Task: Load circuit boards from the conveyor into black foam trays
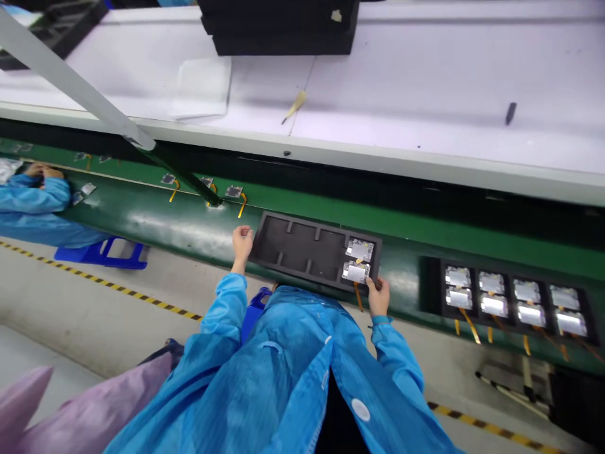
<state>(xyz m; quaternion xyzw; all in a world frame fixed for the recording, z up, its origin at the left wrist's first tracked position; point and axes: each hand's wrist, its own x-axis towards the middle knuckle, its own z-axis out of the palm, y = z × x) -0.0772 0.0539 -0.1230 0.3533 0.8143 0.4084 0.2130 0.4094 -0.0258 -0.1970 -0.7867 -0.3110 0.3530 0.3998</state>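
A black compartment tray lies slightly askew on the green bench in front of me. Two circuit boards with silvery parts sit at its right end, and an orange flex strip hangs over the near edge. My right hand grips the tray's near right corner, its thumb close to the lower board. Beside the tray's left end is my left hand, fingers curled together. What those fingers hold, if anything, is too small to tell.
To the right, another black tray holds several boards with flex strips. More small boards lie along the green strip at left. A slanted post crosses there. A white shelf runs behind; a co-worker's sleeves show far left.
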